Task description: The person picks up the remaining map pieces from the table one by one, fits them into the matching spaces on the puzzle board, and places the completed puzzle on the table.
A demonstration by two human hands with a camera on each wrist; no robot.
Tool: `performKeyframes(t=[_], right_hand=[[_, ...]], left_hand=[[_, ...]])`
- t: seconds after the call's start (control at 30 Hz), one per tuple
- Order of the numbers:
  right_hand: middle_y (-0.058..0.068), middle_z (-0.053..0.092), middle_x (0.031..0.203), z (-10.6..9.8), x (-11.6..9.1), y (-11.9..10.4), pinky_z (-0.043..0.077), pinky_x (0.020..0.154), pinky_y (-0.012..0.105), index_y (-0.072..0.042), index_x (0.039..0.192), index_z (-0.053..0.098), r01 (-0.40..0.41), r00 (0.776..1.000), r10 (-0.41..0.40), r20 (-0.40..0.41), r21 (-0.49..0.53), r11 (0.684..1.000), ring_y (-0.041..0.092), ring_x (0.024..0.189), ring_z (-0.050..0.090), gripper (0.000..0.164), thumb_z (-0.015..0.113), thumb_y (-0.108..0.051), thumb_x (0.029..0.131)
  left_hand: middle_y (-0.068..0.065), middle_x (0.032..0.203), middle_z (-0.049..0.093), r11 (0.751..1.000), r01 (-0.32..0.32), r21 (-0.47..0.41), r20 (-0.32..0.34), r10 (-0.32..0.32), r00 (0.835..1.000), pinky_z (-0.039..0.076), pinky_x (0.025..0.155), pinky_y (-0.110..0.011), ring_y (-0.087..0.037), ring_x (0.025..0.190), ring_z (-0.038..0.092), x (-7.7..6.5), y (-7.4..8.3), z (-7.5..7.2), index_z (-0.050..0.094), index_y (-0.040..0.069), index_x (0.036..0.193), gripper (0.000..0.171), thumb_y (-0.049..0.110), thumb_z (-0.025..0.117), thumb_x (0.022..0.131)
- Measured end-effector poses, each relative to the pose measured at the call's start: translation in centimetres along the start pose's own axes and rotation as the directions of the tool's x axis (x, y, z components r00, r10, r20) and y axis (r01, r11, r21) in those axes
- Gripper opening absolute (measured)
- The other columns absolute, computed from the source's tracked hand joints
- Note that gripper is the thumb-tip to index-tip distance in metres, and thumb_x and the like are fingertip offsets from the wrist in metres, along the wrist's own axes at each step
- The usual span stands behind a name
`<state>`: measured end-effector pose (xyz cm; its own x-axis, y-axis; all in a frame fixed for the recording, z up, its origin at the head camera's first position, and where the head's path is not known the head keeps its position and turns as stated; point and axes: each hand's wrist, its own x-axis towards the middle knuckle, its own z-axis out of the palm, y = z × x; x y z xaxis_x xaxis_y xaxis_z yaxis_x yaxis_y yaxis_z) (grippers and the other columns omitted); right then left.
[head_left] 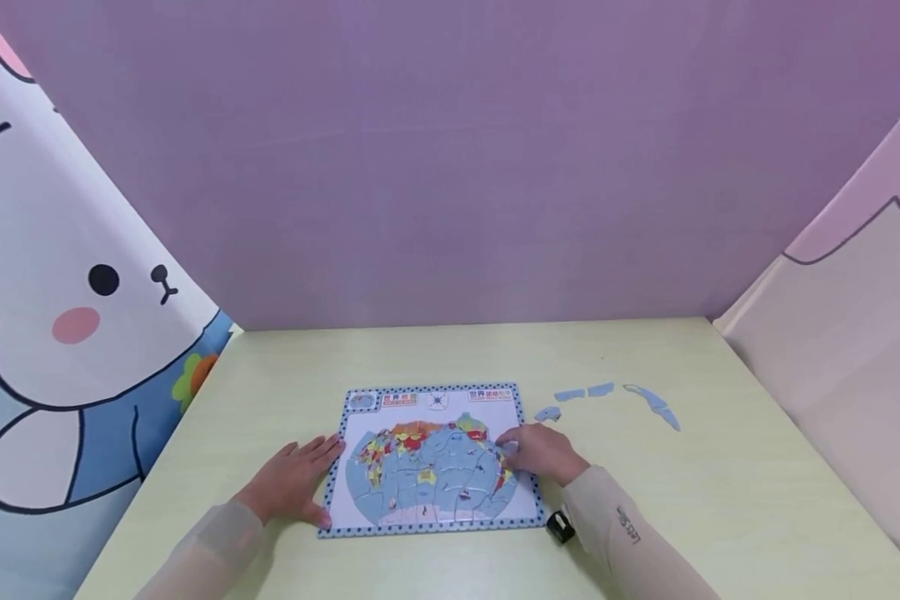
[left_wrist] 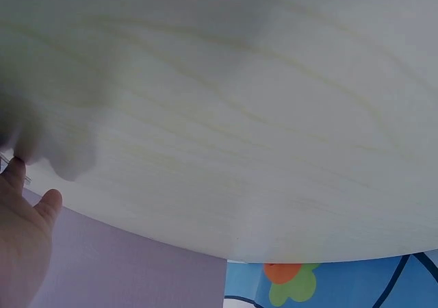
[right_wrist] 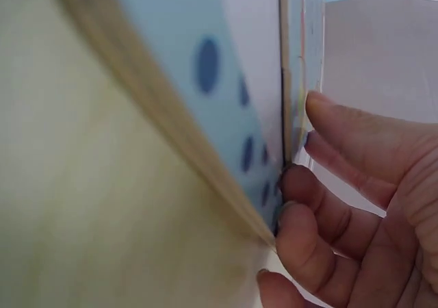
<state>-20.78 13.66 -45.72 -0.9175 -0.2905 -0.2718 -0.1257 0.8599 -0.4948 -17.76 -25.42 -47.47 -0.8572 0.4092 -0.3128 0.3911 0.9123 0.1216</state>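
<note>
A world map jigsaw puzzle [head_left: 427,479] lies in a white board with a blue dotted border [head_left: 435,529]. My left hand [head_left: 296,479] rests flat along the board's left edge with its fingers extended; the left wrist view catches only part of that hand [left_wrist: 24,233]. At the map's upper right, my right hand [head_left: 540,452] bends its thumb and forefinger around a puzzle piece, which they mostly hide. In the right wrist view the thumb [right_wrist: 342,120] is at the map's surface, and the other curled fingers [right_wrist: 308,233] are right at the border.
Several loose blue puzzle pieces [head_left: 570,395] lie on the pale wooden table [head_left: 720,500] beyond the right hand. A small black object [head_left: 560,527] sits beside the right wrist, at the board's lower right corner. A purple backdrop [head_left: 450,167] stands behind the table.
</note>
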Motion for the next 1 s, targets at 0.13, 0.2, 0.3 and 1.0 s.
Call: performKeyframes(t=[0.13, 0.2, 0.3, 1.0], right_hand=[[0.006, 0.067, 0.111, -0.3, 0.0, 0.5, 0.050, 0.081, 0.039, -0.013, 0.111, 0.071, -0.012, 1.000, 0.012, -0.008, 0.047, 0.999, 0.016, 0.087, 0.060, 0.032, 0.077, -0.020, 0.080], [0.006, 0.067, 0.109, -0.6, 0.0, 0.7, 0.050, 0.081, 0.041, -0.013, 0.113, 0.070, -0.008, 1.000, 0.010, -0.020, 0.057, 0.998, 0.018, 0.088, 0.061, 0.033, 0.076, -0.019, 0.081], [0.002, 0.067, 0.097, -1.0, 0.0, 0.8, 0.050, 0.076, 0.038, -0.013, 0.115, 0.069, 0.000, 0.999, 0.002, -0.050, 0.051, 0.999, 0.016, 0.082, 0.060, 0.032, 0.075, -0.018, 0.083], [0.009, 0.065, 0.104, -3.5, -0.5, 3.7, 0.052, 0.078, 0.043, -0.006, 0.112, 0.069, 0.110, 0.949, -0.093, -0.302, 0.038, 0.993, 0.026, 0.094, 0.062, 0.028, 0.072, -0.011, 0.084]], left_hand=[[-0.012, 0.154, 0.031, 1.000, -0.005, 0.007, -0.001, 0.005, 1.000, 0.023, 0.108, -0.062, -0.036, 0.140, 0.026, 0.1, 0.0, 0.0, 0.035, 0.005, 0.148, 0.116, 0.073, 0.071, 0.061], [-0.013, 0.154, 0.031, 1.000, -0.007, -0.003, -0.001, 0.007, 1.000, 0.022, 0.108, -0.062, -0.037, 0.140, 0.026, 0.1, 0.0, 0.0, 0.035, 0.004, 0.147, 0.116, 0.072, 0.072, 0.060], [-0.013, 0.153, 0.032, 1.000, -0.007, -0.016, 0.002, 0.007, 1.000, 0.022, 0.107, -0.063, -0.038, 0.140, 0.026, 0.0, 0.0, 0.0, 0.036, 0.003, 0.147, 0.116, 0.071, 0.073, 0.060], [-0.009, 0.154, 0.031, 0.999, 0.016, -0.033, -0.011, -0.016, 1.000, 0.022, 0.108, -0.062, -0.035, 0.141, 0.024, 0.0, -0.1, 0.3, 0.035, 0.006, 0.148, 0.116, 0.071, 0.073, 0.060]])
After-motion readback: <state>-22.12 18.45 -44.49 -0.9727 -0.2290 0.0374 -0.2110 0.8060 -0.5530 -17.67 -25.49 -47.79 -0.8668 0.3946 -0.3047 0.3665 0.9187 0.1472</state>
